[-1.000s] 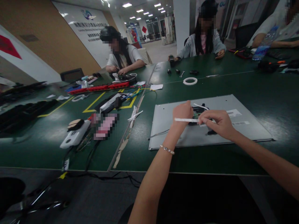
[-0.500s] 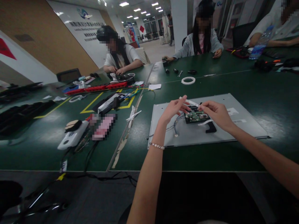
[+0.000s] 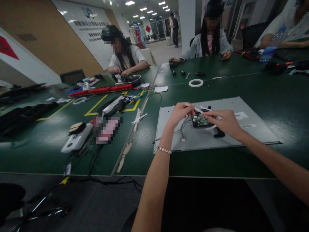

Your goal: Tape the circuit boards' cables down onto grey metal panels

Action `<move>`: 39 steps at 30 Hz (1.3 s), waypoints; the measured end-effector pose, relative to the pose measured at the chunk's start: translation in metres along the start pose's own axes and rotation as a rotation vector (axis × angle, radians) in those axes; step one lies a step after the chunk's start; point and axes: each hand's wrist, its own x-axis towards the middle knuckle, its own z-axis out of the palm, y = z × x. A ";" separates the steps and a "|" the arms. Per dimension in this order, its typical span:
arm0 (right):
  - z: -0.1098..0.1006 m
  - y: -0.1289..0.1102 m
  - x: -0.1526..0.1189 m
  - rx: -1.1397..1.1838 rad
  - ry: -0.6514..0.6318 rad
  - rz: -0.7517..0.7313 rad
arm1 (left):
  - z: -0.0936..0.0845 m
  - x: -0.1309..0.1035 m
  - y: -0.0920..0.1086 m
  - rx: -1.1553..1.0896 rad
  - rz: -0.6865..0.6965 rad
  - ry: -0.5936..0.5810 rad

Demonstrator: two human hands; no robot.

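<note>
A thin white strip is stretched between my two hands above a green circuit board. My left hand pinches its left end, and my right hand pinches the other end between thumb and fingers. The board sits in a black frame on a flat grey panel. Another white strip shows at the board's lower edge, beside a black bracket. Grey cables run out from the board's left side.
A white tape roll and a wrench lie beyond the panel. Left are a pink phone, a white power strip and crossed tape strips. Several people sit across the green table.
My left fingers have closed on the strip's end, where they were spread before. My right hand has shifted slightly, and the strip now hangs lower over the board.
</note>
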 end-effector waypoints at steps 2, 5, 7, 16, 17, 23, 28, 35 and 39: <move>0.000 0.001 0.000 -0.003 0.004 -0.037 | 0.001 0.001 -0.001 0.017 0.003 0.007; -0.001 0.001 0.002 -0.040 0.016 -0.096 | 0.001 0.001 -0.002 0.037 0.004 0.017; -0.002 0.000 0.003 -0.071 0.028 -0.138 | 0.002 0.001 -0.002 0.049 -0.007 0.022; -0.003 -0.003 0.002 -0.036 -0.140 -0.209 | 0.005 0.000 -0.003 0.132 -0.031 -0.050; -0.003 -0.004 0.001 -0.044 -0.152 -0.200 | 0.005 0.000 -0.003 0.139 -0.032 -0.053; -0.005 0.003 -0.003 -0.144 -0.147 -0.152 | 0.006 0.000 -0.001 0.063 -0.061 -0.027; -0.006 0.008 -0.005 -0.191 -0.151 -0.131 | 0.007 -0.001 0.001 -0.004 -0.069 -0.035; -0.005 -0.011 0.003 -0.041 -0.018 -0.135 | 0.006 0.004 -0.003 -0.038 0.034 0.124; -0.003 -0.011 0.006 0.102 0.078 0.158 | 0.016 0.006 -0.002 -0.021 0.093 0.124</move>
